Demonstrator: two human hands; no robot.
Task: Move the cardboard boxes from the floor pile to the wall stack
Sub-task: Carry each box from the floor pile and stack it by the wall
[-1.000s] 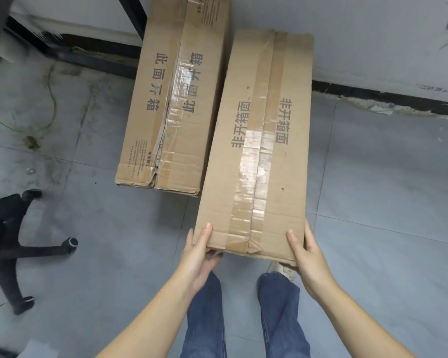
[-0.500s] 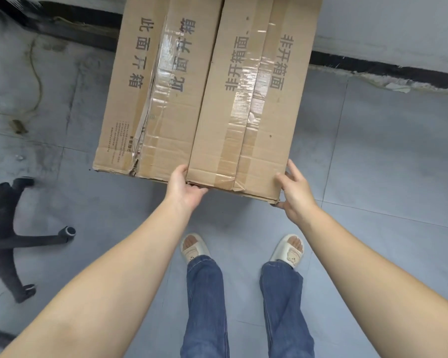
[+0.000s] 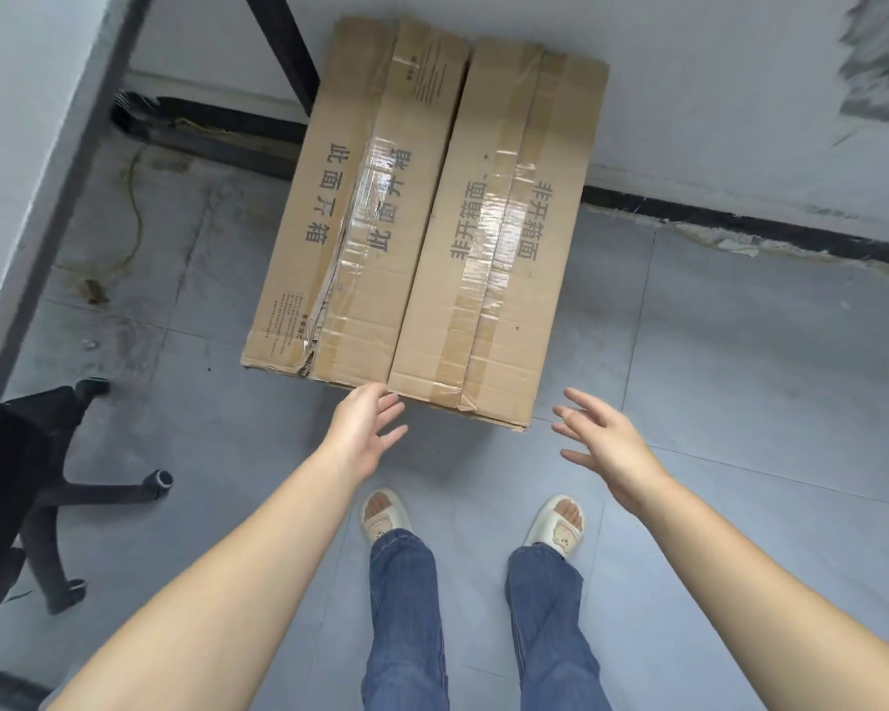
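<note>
Hands, left (image 3: 365, 436) and right (image 3: 604, 443), have let go with fingers spread, leaving the right box (image 3: 494, 238) flush beside the left box (image 3: 360, 197) at the wall (image 3: 714, 94), so this delivery looks done.

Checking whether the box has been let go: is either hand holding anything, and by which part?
Nothing is held. The left hand and right hand are open, off the right box.

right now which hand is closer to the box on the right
Left. The left hand has its fingertips almost at the near left corner of the right box. The right hand hangs open, clear of its near right corner.
</note>
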